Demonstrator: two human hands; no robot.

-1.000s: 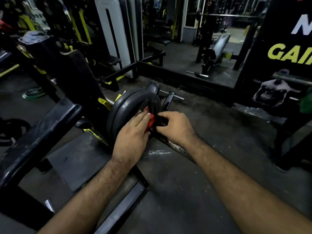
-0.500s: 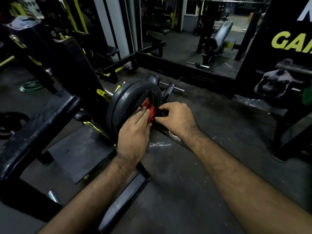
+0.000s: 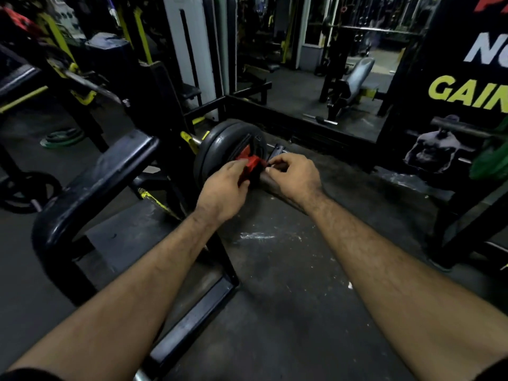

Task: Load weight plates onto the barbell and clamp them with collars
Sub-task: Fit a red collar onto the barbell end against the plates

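Note:
Two black weight plates (image 3: 220,149) sit upright on the barbell sleeve (image 3: 270,180), low over the floor in the middle of the view. A red collar (image 3: 248,163) is on the sleeve right against the outer plate. My left hand (image 3: 222,189) wraps the collar's body from below and the left. My right hand (image 3: 292,176) pinches the collar's small lever end between thumb and fingers on the right side. The sleeve under both hands is mostly hidden.
A black padded bench frame (image 3: 90,188) stands close on the left, its base bar (image 3: 192,320) running along the floor below my arms. A black plate (image 3: 26,191) and green plates (image 3: 61,137) lie at far left. A dark banner stand (image 3: 450,149) rises on the right.
My hands have drawn slightly apart on the collar: the right one went from a flat grip over it to a fingertip pinch at its right end. More red now shows.

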